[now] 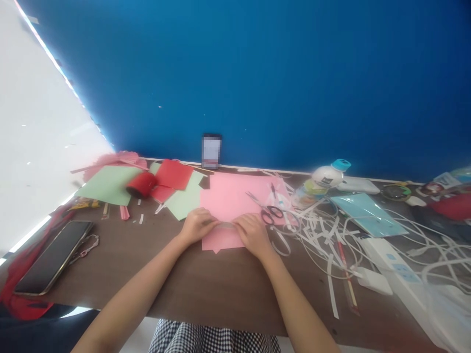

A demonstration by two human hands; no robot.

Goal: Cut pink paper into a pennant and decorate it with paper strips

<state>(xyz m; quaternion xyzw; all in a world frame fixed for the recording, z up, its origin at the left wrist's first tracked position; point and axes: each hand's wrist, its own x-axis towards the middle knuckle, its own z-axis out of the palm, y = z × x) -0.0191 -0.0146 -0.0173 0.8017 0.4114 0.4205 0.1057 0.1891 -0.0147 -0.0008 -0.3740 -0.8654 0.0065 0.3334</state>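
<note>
My left hand [198, 225] and my right hand [253, 234] are low over pink paper [231, 193] in the middle of the desk. Between my fingertips runs a short, narrow pale strip [225, 225], pinched at each end; its material is too blurred to make out. Below it, a lower piece of pink paper [221, 240] shows toward me, with a small point at its bottom edge. Scissors [270, 214] with dark handles lie just beyond my right hand, blades pointing up and left. A pen [274, 192] rests near them.
Left are green paper [112, 184], red paper [173, 174], a red roll [142, 185] and a dark phone [55, 255]. Another phone [211, 151] leans on the blue wall. Right are a glue bottle [326, 176], white paper strips [327, 230], tangled cables and a power strip [393, 269].
</note>
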